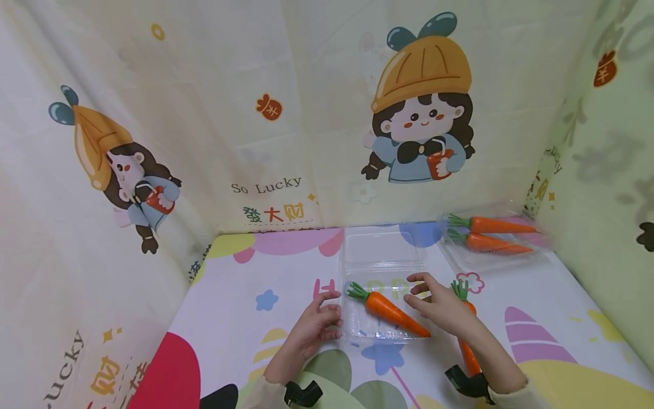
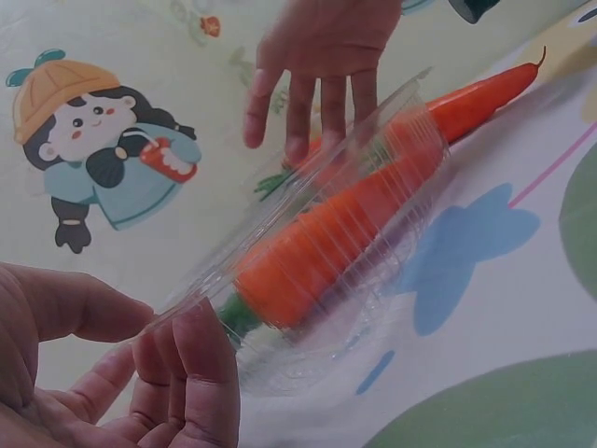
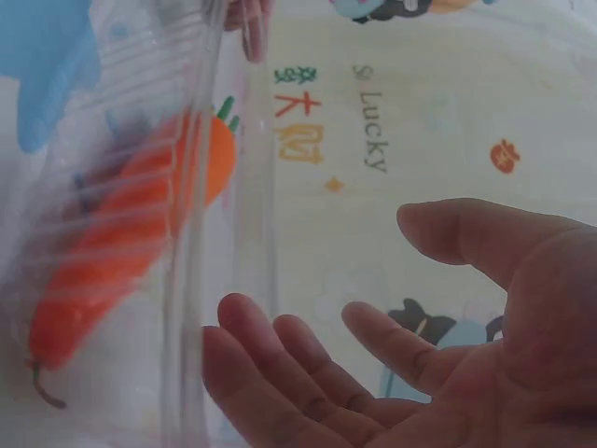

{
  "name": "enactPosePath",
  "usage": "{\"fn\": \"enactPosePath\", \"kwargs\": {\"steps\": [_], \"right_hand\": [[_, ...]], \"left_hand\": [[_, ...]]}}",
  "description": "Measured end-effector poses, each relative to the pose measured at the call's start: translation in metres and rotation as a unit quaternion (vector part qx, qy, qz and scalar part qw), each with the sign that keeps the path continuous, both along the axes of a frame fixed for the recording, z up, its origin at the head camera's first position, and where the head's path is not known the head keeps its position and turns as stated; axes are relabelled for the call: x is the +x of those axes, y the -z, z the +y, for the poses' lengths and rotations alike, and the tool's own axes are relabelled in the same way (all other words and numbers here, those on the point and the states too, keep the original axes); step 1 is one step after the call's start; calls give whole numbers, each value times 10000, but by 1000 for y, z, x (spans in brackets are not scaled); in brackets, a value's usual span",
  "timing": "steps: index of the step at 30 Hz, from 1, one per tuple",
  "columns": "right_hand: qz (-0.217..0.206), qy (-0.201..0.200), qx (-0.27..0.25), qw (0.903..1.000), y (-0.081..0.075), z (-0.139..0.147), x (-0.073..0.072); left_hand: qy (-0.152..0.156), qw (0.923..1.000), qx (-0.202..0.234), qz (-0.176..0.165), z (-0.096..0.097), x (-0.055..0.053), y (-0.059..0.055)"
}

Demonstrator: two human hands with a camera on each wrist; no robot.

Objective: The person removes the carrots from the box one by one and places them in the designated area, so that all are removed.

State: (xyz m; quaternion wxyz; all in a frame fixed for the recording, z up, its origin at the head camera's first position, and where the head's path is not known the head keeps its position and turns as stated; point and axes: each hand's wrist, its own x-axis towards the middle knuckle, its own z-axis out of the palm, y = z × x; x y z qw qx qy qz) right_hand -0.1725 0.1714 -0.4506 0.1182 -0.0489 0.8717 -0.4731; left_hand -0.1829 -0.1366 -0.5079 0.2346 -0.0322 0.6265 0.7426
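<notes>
Pinching clear box [image 1: 359,325], left fingers [image 2: 207,373], carrot [image 1: 389,311] partly inside

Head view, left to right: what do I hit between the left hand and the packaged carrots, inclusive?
Left hand → carrot in clear box → right hand → two packaged carrots.

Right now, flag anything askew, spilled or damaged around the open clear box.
The carrot in the clear box looks askew, slanting with its tip at the near right corner. Another carrot looks stray, lying outside the box, partly under the right forearm. No spill or damage shows.
</notes>
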Motion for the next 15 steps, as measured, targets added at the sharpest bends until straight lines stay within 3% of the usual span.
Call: {"fn": "enactPosePath", "kwargs": {"steps": [15], "right_hand": [[67,-358,272,9990,21,-24,-4]], "left_hand": [[-47,10000,5,16,0,1,-1]]}}
